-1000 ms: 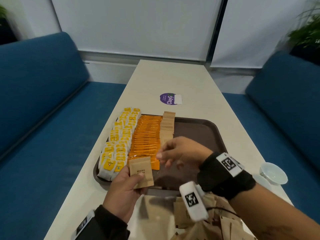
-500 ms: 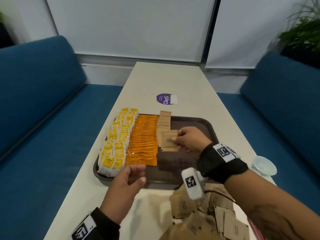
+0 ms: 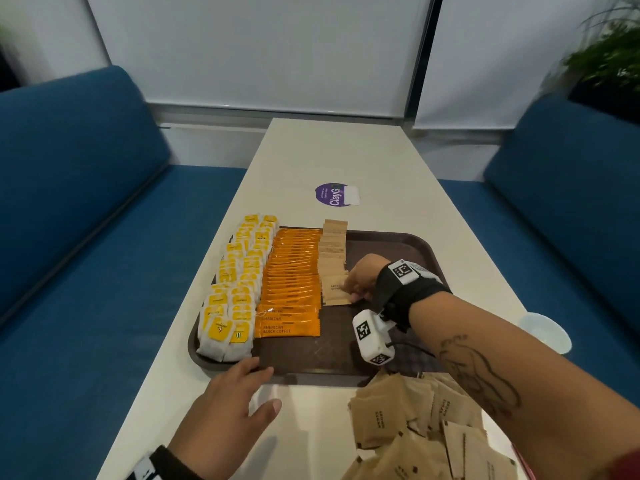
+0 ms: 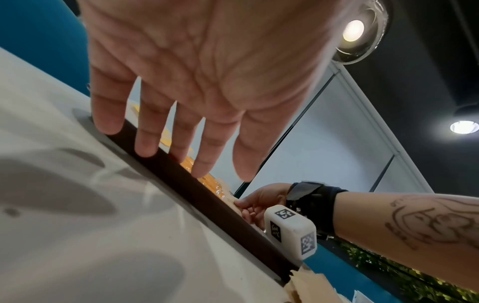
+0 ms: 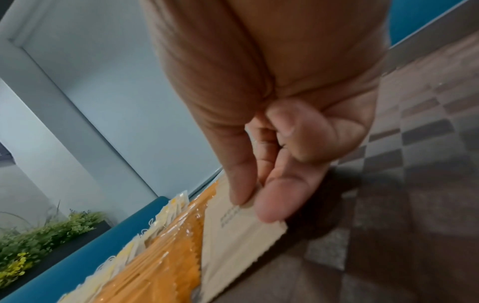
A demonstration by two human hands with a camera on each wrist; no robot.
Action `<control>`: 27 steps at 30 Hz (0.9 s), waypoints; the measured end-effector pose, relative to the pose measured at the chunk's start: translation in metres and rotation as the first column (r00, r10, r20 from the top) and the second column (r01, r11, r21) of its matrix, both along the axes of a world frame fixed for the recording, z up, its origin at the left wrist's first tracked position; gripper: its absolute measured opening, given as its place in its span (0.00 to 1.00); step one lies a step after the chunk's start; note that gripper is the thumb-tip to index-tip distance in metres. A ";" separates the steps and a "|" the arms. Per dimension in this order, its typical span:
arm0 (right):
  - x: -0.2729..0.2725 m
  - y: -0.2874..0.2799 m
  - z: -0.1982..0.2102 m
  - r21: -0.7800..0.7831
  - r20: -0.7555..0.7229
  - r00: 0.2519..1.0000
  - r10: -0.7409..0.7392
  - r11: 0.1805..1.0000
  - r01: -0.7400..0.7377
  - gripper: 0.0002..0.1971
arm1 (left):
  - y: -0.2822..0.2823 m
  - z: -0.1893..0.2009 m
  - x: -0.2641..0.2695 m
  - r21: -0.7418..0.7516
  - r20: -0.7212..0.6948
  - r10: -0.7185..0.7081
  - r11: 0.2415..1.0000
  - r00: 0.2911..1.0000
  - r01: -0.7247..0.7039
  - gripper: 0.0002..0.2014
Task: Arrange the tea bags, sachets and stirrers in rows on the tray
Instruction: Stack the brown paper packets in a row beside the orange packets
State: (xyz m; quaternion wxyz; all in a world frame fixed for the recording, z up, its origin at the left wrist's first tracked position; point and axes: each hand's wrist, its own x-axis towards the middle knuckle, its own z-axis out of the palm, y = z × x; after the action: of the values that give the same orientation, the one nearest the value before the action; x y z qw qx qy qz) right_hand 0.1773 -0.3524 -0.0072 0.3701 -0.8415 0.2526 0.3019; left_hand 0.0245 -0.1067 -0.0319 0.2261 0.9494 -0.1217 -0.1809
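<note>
A dark brown tray (image 3: 398, 244) holds two rows of yellow tea bags (image 3: 239, 282), a row of orange coffee sachets (image 3: 291, 282) and a shorter row of brown sugar sachets (image 3: 334, 251). My right hand (image 3: 360, 278) pinches one brown sugar sachet (image 3: 334, 291) at the near end of that row. In the right wrist view, thumb and forefinger of the right hand (image 5: 255, 207) grip the sachet's (image 5: 241, 235) edge as it lies against the orange row. My left hand (image 3: 228, 407) is empty, fingers spread (image 4: 146, 143), fingertips at the tray's near rim (image 4: 207, 196).
A loose pile of brown sugar sachets (image 3: 408, 420) lies on the table in front of the tray. A white cup (image 3: 545, 332) stands at the right edge and a purple sticker (image 3: 336, 194) sits beyond the tray. Blue sofas flank the table.
The right hand took the brown sachet from the left hand and carried it forward to the end of the brown row. The left hand, now empty, lowered to the tray's near rim.
</note>
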 end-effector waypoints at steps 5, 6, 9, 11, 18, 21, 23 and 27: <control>0.002 0.002 -0.001 0.021 -0.004 1.000 -0.027 0.999 0.027 0.06 | 0.001 -0.006 0.004 -0.017 -0.005 0.006 1.000 1.000 -0.007 0.23; 0.002 0.003 -0.001 0.029 0.001 0.999 -0.036 0.999 0.036 0.06 | 0.001 -0.006 0.005 -0.020 -0.008 0.007 1.000 1.000 -0.007 0.24; -0.002 0.002 0.001 0.045 0.016 0.998 -0.055 0.998 0.055 0.05 | 0.001 -0.007 0.004 -0.039 -0.019 0.008 0.999 1.000 -0.009 0.24; -0.010 -0.001 0.008 0.047 0.091 0.992 -0.089 0.995 0.085 0.06 | 0.001 -0.006 0.001 -0.085 -0.023 0.004 0.996 1.000 -0.006 0.25; -0.108 -0.032 0.077 0.108 0.517 0.855 0.052 0.986 -0.125 0.09 | -0.034 0.015 -0.024 -0.217 -0.049 -0.175 0.963 0.983 0.160 0.29; -0.182 -0.044 0.098 0.065 0.577 0.805 0.135 0.976 -0.210 0.15 | -0.054 0.016 -0.039 -0.119 -0.066 -0.304 0.948 0.951 0.295 0.37; -0.226 -0.050 0.090 -0.066 0.519 0.823 0.231 0.971 -0.231 0.21 | -0.064 0.014 -0.049 -0.058 -0.098 -0.358 0.933 0.928 0.354 0.45; -0.299 -0.057 0.045 -0.305 0.267 0.876 0.402 0.897 -0.319 0.35 | -0.079 0.009 -0.068 0.094 -0.119 -0.441 0.887 0.890 0.452 0.55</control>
State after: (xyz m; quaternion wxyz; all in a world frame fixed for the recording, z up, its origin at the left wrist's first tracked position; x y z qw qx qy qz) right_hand -0.1215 -0.4094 0.0382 0.2333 -0.9517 0.0625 0.1894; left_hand -0.0439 -0.1854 -0.0228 0.1271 0.8980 -0.3150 -0.2797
